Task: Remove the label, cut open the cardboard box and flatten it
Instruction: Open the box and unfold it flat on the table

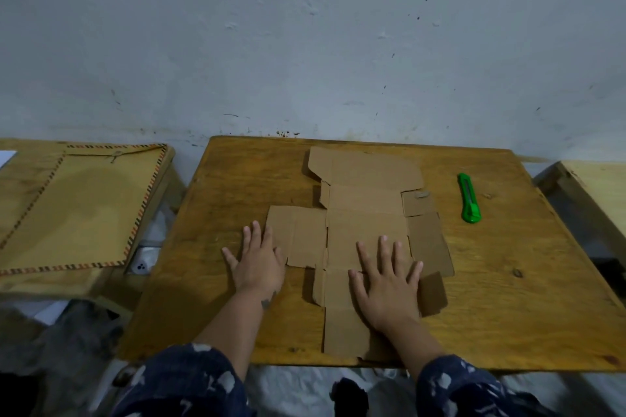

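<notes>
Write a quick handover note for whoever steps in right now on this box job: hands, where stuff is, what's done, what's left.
Left hand: open, palm down, on the left flap of the box and the table.
Right hand: open, palm down, pressing the middle of the box.
Box: cut open and spread out on the table, mostly flat; near flaps beside the right hand curl up a little.
Knife: lying on the table right of the box, untouched.
Done: box opened; no label shows on the face in view.
Left: press down the raised flaps.
</notes>
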{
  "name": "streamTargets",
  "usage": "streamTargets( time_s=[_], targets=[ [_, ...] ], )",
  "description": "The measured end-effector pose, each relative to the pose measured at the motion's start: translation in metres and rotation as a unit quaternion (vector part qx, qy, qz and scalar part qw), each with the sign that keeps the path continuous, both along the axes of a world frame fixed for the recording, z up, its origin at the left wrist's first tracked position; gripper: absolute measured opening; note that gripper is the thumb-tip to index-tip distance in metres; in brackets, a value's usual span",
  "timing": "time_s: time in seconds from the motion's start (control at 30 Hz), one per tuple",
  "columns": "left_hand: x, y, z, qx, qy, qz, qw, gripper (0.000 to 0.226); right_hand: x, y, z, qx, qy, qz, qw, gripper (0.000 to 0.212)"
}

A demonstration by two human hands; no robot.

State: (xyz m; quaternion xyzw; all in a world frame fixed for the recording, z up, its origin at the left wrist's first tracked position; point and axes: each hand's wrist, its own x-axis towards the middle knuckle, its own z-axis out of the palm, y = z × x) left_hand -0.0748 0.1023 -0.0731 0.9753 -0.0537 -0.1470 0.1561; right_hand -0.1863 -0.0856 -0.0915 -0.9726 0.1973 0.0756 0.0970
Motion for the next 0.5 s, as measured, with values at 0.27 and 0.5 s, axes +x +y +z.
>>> streamTargets(
  time_s=[0.27,0.5],
  targets=[
    [0.014,-0.044,0.03,0.009,-0.147,-0.053,0.988,0.057,0.031,-0.023,0.028,0.026,-0.098,-0.058,0.993,0.045],
    [0.024,-0.108,0.034,0.04,-0.117,-0.18,0.976,0.065,0.091,-0.101,0.044,0.003,-0.09,-0.165,0.982,0.045]
  ],
)
